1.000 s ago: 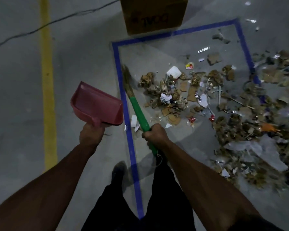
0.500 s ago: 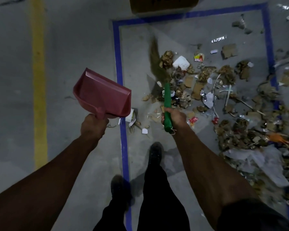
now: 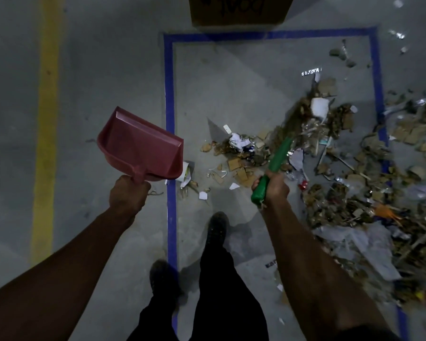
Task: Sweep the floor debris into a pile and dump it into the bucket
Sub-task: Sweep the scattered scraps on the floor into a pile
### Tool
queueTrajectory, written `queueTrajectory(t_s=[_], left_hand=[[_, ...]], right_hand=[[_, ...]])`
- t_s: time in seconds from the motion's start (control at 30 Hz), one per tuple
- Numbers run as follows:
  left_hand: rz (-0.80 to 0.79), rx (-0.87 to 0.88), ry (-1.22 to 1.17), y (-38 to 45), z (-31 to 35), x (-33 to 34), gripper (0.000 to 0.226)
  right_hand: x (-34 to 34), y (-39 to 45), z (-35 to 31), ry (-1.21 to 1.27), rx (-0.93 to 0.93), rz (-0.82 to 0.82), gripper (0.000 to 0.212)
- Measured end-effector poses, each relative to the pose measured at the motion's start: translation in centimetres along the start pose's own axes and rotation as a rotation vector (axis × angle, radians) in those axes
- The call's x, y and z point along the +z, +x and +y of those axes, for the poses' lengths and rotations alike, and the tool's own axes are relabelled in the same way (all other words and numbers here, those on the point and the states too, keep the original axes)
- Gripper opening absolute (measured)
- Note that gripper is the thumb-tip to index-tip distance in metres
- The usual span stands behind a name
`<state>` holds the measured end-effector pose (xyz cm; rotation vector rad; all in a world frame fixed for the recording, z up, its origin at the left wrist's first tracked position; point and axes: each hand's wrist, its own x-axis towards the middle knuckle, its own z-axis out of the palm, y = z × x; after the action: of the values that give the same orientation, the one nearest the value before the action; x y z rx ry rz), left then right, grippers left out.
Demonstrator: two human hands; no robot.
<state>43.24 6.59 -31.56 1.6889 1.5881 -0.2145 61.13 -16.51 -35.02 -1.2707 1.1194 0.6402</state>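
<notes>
The broom (image 3: 279, 153) runs on a slant from lower left to upper right: its green handle starts in the right hand (image 3: 272, 187), whose fingers are wrapped tight round the handle near its end, and its blurred bristle head points up and to the right into the debris (image 3: 342, 168). That debris, made of torn cardboard, paper scraps and foil bits, lies mostly to the right inside the blue tape rectangle (image 3: 169, 107) on the grey floor (image 3: 108, 57), spilling over the tape's right side. The left hand (image 3: 128, 195) grips the short handle of the red dustpan (image 3: 143, 146), held in the air left of the tape, its open mouth facing up and to the right. A cardboard box (image 3: 239, 11) sits at the top edge beyond the tape; dark marker writing on it appears upside down and cannot be read for certain. A yellow line (image 3: 47, 119) runs up the floor at the left.
</notes>
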Motion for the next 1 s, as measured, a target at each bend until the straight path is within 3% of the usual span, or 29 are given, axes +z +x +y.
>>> queueTrajectory(t_s=[0.1,0.33,0.4,0.5,0.6,0.8,1.0], left_hand=[[0.009,-0.016,0.007,-0.7,-1.3,-0.8,0.013],[0.034,-0.117,-0.027,-2.1,-5.5,-3.0,0.032],[0.031,-0.143,-0.048,-2.8,-6.3,-3.7,0.023],[0.044,-0.191,-0.103,-3.5,-7.7,-4.5,0.028],[0.064,-0.219,-0.114,-3.9,-9.1,-5.1,0.017],[0.092,-0.262,-0.143,-4.5,-12.6,-6.6,0.023],[0.083,-0.281,-0.161,-3.9,-16.8,-8.8,0.03]], right_hand=[[-0.8,-4.3,2.5,-0.123,-0.042,-0.014,0.017],[-1.4,-9.9,9.1,-0.466,-0.096,-0.229,0.008],[-0.8,-10.4,10.4,-0.602,-0.108,-0.278,0.007],[0.0,-10.4,11.4,-0.757,-0.112,-0.322,0.009],[0.3,-9.6,11.2,-0.778,-0.08,-0.287,0.01],[-2.0,-6.5,10.0,-0.747,-0.026,-0.086,0.015],[-1.3,-8.7,11.7,-0.584,-0.152,-0.045,0.022]])
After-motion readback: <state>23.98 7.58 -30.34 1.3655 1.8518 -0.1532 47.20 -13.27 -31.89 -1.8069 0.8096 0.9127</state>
